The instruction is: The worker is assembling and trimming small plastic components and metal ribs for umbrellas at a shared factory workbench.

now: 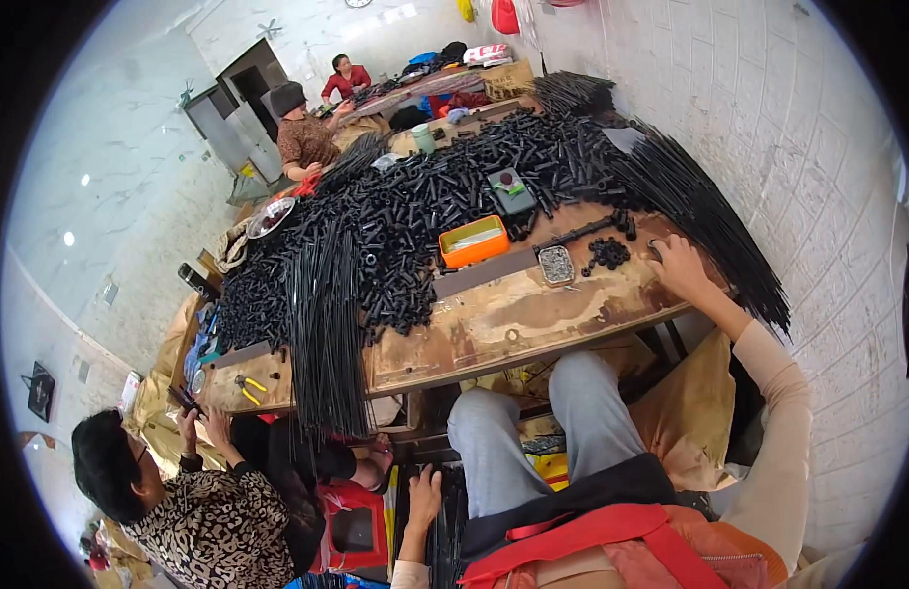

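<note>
My right hand (678, 267) is on the table's right side, its fingers closed around a small dark piece that is mostly hidden. Just left of it lies a little heap of short black ring-like pieces (607, 254). A square tin of small metal parts (556, 264) stands beside that heap. Down by my left thigh, my left hand (425, 496) has bent fingers over a bundle of long thin black rods (446, 515). What its fingers grip, if anything, is too small to make out.
A big pile of black tubes (425, 191) covers the wooden table (503, 334). Black rod bundles (327, 324) hang over its front edge and line the right wall (700, 206). An orange box (473, 241) and yellow-handled pliers (249, 390) lie there. A co-worker (209, 510) sits at left; others work behind.
</note>
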`<state>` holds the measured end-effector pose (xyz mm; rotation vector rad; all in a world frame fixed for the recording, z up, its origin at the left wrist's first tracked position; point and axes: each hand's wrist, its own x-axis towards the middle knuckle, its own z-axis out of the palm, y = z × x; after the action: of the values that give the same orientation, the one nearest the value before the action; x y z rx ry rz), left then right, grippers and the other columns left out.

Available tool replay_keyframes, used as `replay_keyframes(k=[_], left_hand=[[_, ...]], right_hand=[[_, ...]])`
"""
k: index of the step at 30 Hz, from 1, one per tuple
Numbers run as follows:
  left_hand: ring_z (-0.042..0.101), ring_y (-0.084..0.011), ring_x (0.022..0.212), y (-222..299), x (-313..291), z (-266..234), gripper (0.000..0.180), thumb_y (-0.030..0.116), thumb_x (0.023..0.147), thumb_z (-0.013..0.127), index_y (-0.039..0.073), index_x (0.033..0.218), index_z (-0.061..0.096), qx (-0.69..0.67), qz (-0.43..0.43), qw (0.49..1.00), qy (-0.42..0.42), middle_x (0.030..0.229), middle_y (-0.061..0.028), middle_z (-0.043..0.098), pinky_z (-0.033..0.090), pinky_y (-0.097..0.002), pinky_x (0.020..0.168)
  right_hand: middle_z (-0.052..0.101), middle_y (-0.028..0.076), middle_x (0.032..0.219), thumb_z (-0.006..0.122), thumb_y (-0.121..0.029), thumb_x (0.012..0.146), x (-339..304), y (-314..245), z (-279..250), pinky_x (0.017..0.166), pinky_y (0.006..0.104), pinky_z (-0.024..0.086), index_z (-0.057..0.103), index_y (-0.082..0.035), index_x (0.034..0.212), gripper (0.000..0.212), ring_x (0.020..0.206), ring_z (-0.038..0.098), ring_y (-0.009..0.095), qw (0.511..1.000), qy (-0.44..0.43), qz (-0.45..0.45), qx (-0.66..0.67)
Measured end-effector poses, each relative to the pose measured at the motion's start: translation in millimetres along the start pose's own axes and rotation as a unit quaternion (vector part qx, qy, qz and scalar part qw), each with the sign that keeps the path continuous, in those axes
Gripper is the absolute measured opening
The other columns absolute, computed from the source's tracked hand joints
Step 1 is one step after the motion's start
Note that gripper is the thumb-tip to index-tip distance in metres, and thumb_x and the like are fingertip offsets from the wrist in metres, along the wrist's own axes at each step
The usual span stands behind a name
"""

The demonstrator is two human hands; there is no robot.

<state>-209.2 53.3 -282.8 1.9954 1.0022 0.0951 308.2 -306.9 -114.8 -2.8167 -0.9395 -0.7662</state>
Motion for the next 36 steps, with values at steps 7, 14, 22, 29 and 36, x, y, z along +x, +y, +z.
replay_keyframes(k=[7, 14, 22, 29, 36], left_hand=[[0.060, -0.0371, 0.086, 119.5, 12.5, 0.6, 0.020, -0.002, 0.089, 0.055, 0.002, 0.106, 0.065, 0.045, 0.301, 0.932, 0.195, 0.091, -0.0184, 0.061, 0.049, -0.0418, 0.075], [0.062, -0.0271, 0.080, 164.8, 32.9, 88.7, 0.041, -0.005, 0.077, 0.060, 0.010, 0.114, 0.066, 0.049, 0.445, 0.888, 0.108, 0.092, -0.0090, 0.061, 0.052, -0.0349, 0.069], [0.064, -0.0283, 0.075, 162.6, 47.2, 95.8, 0.038, -0.009, 0.077, 0.062, 0.008, 0.110, 0.068, -0.027, 0.404, 0.909, 0.100, 0.087, -0.0110, 0.065, 0.053, -0.0355, 0.066], [0.051, -0.0326, 0.063, 164.2, 38.0, 98.9, 0.028, -0.004, 0.089, 0.052, 0.006, 0.113, 0.063, -0.094, 0.388, 0.913, 0.086, 0.082, -0.0150, 0.049, 0.042, -0.0357, 0.057], [0.048, -0.0399, 0.062, 163.6, 44.7, 105.3, 0.031, -0.003, 0.088, 0.050, 0.007, 0.115, 0.061, -0.095, 0.372, 0.919, 0.089, 0.080, -0.0195, 0.047, 0.040, -0.0415, 0.054]], right_hand=[[0.062, 0.016, 0.083, 0.056, -0.012, 0.086, 107.0, -68.5, 14.2, 0.073, 0.0447, 0.051, 0.063, -0.002, 0.082, 0.013, 0.084, 0.062, 0.036, 0.968, 0.057, -0.158, 0.184], [0.063, 0.017, 0.088, 0.057, -0.010, 0.084, 242.9, -111.9, 102.7, 0.075, 0.0455, 0.050, 0.065, -0.002, 0.087, 0.011, 0.087, 0.062, 0.037, 0.972, 0.047, -0.151, 0.176], [0.059, 0.017, 0.091, 0.058, -0.006, 0.079, 299.2, -111.3, 169.9, 0.070, 0.0469, 0.052, 0.062, -0.004, 0.086, 0.008, 0.083, 0.063, 0.037, 0.967, 0.152, -0.149, 0.141], [0.058, 0.017, 0.083, 0.059, -0.006, 0.085, 295.4, -122.7, 164.0, 0.074, 0.0451, 0.049, 0.065, 0.001, 0.084, 0.009, 0.083, 0.060, 0.038, 0.962, 0.056, -0.143, 0.225], [0.060, 0.017, 0.084, 0.061, -0.003, 0.084, 301.6, -122.8, 118.7, 0.075, 0.0425, 0.048, 0.066, 0.002, 0.087, 0.008, 0.083, 0.060, 0.037, 0.929, 0.113, -0.179, 0.304]])
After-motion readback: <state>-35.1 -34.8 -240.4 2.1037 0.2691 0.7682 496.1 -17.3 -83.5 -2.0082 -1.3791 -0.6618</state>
